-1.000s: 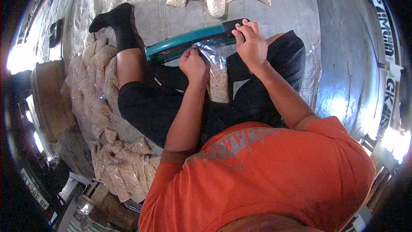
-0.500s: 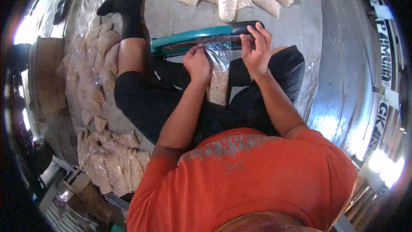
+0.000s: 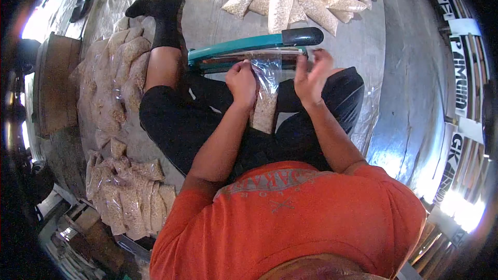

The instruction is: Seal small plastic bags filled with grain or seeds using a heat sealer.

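A clear plastic bag (image 3: 265, 109), its lower part filled with pale puffed pieces, stands between my legs. My left hand (image 3: 242, 81) is closed on the left edge of the bag's bare upper part. Behind lies a green heat sealer (image 3: 238, 44) with a black handle, its arm raised off the bar; the bag's top reaches over the bar. My right hand (image 3: 313, 79) is open to the right of the bag, just below the handle, with fingers apart and slightly blurred. It holds nothing.
Filled bags (image 3: 308, 0) are fanned out on the floor ahead. More filled bags (image 3: 111, 67) lie to my left, with another heap (image 3: 132, 192) nearer me. A brown box (image 3: 58, 85) stands at far left. Lettered boards (image 3: 461, 72) line the right side.
My right hand has come off the sealer's handle and drawn back toward me. The sealer's arm has risen slightly, while my left hand keeps its hold on the bag.
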### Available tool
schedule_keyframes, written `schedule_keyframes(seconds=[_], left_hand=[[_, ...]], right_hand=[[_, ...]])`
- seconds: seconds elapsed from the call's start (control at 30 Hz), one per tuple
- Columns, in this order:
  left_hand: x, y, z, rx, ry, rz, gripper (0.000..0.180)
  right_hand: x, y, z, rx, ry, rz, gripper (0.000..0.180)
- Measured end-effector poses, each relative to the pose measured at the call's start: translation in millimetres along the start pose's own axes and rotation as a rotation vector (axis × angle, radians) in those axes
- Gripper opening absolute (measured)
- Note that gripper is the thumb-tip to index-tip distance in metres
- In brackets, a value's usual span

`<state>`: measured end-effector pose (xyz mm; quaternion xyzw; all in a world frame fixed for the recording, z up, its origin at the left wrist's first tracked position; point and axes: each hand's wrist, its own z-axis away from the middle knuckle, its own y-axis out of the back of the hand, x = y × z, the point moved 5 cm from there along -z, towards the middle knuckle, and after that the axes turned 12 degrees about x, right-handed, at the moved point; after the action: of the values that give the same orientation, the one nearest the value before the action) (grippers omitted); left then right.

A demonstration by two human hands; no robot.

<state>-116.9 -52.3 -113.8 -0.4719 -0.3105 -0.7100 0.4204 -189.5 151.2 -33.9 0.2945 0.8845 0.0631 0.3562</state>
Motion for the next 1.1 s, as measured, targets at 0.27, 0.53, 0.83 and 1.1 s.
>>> schedule_keyframes(seconds=[0.27,0.53,0.83,1.1], left_hand=[[-18.0,-4.5,-6.1,-0.017,0.091,0.090,0.023],[-9.0,-4.1,0.2,-0.077,0.146,0.141,0.021],[20.5,7.9,43.1,-0.262,0.124,0.271,0.019],[65.2,45.0,117.7,-0.330,0.249,0.387,0.015]], right_hand=[[27.8,-68.0,13.3,-0.506,0.007,0.594,0.041],[28.6,-70.6,14.7,-0.506,-0.099,0.391,0.032],[7.8,-0.1,28.5,-0.306,-0.545,-0.195,0.034],[-72.1,46.6,77.1,-1.192,-0.305,-0.527,0.088]])
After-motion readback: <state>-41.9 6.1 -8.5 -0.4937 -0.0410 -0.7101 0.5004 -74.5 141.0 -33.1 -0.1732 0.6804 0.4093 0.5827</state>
